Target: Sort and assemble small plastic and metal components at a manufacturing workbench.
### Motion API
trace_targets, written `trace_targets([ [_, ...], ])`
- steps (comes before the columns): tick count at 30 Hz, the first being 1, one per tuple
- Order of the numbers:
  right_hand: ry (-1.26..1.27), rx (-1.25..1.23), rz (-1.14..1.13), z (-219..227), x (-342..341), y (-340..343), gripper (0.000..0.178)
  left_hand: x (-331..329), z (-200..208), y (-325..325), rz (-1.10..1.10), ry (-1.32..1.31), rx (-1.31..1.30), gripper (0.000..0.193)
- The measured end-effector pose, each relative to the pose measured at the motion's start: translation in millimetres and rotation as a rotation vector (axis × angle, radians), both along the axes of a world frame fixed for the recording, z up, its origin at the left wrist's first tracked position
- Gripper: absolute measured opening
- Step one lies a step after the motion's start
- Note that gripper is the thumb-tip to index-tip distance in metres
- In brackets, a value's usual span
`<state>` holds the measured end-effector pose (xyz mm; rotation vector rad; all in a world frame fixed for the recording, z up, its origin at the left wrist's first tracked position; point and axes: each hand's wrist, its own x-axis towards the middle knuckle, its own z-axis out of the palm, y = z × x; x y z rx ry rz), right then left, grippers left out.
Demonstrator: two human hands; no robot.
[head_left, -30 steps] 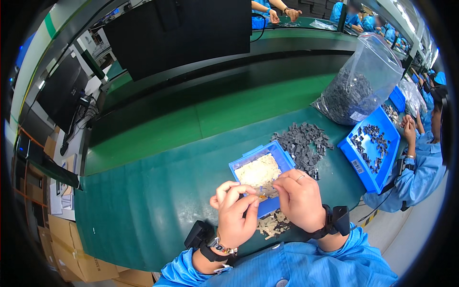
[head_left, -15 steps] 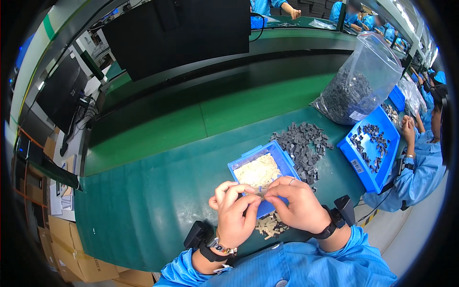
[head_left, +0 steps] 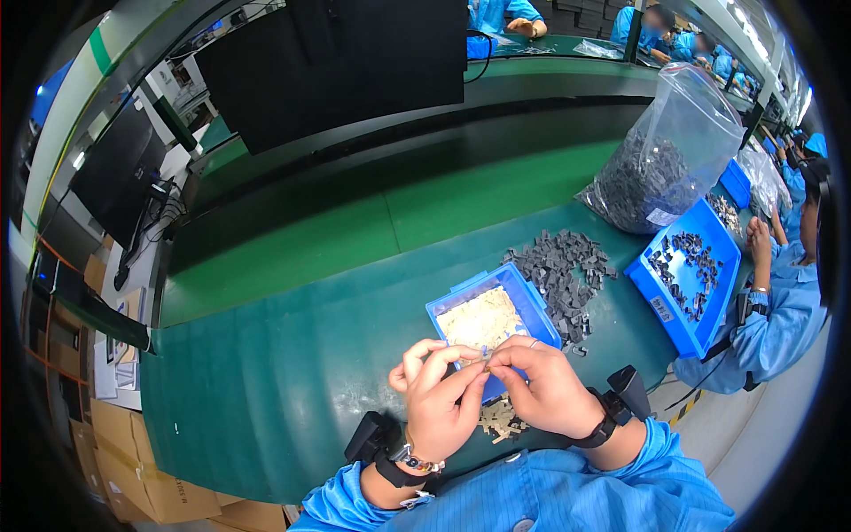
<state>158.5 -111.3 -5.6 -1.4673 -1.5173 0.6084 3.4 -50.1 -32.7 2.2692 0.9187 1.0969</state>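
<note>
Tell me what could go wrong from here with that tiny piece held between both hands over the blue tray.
The small part is pinched only by fingertips of the left hand and right hand, so it could slip and vanish into the tan pieces in the small blue tray. The loose tan pile lies under the wrists near the table edge; a forearm might sweep pieces off.

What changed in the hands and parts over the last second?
The right hand moved left from beside the blue tray and closed in on the left hand; now both pinch a small part between their fingertips. The left hand barely shifted. The tray, the grey parts pile, the tan pieces on the table and the bag stayed put.
</note>
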Motion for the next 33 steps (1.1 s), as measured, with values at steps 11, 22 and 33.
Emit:
trace_targets([
  [11, -0.112, 0.047, 0.063, 1.1, -0.5, -0.2, 0.009, -1.5, 2.8, 0.6, -0.038, -0.092, -0.052, 0.005],
  [22, -0.191, 0.063, 0.058, -8.5, -1.8, -6.6, 0.011, 2.0, -18.2, 0.0, -0.039, -0.198, -0.099, 0.007],
  [33, -0.027, 0.034, 0.035, -25.6, -0.1, -9.5, 0.009, 1.5, 3.5, -0.4, -0.123, -0.048, -0.025, 0.005],
])
